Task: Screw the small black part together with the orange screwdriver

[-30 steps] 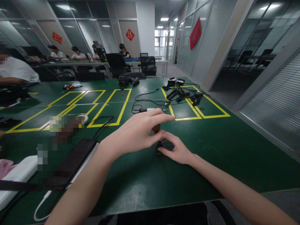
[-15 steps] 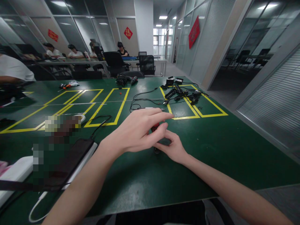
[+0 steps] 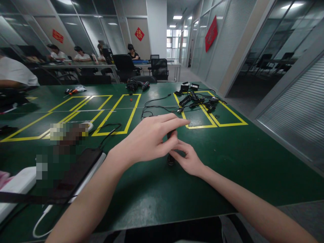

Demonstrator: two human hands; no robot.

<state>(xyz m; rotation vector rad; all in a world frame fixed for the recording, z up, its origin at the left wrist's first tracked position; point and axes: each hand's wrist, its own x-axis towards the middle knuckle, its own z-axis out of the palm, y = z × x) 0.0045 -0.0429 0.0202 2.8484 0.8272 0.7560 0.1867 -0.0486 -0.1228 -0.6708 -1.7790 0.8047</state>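
Between my hands, over the near part of the green table (image 3: 243, 162), is a dark, narrow cylindrical thing (image 3: 171, 160). Its black lower end and a bit of its top show; the middle is covered by fingers, so its exact kind is hidden. My left hand (image 3: 153, 136) comes over it from the left, thumb and bent fingers pinched around its upper part, index finger stretched out to the right. From the right, my right hand (image 3: 189, 159) grips it lower down between thumb and fingers. The two hands' fingertips meet at the thing.
Black cables and small black devices (image 3: 194, 99) lie tangled at the back right, within yellow tape outlines (image 3: 131, 113). A power drill (image 3: 144, 86) rests at the far edge. Left of me are a dark flat case (image 3: 81, 168) and a white power strip (image 3: 17, 185). Other people sit beyond.
A red part of the held thing showed between my fingers before; now that spot looks dark. My left fingers have shifted slightly, and more of the black lower end shows.
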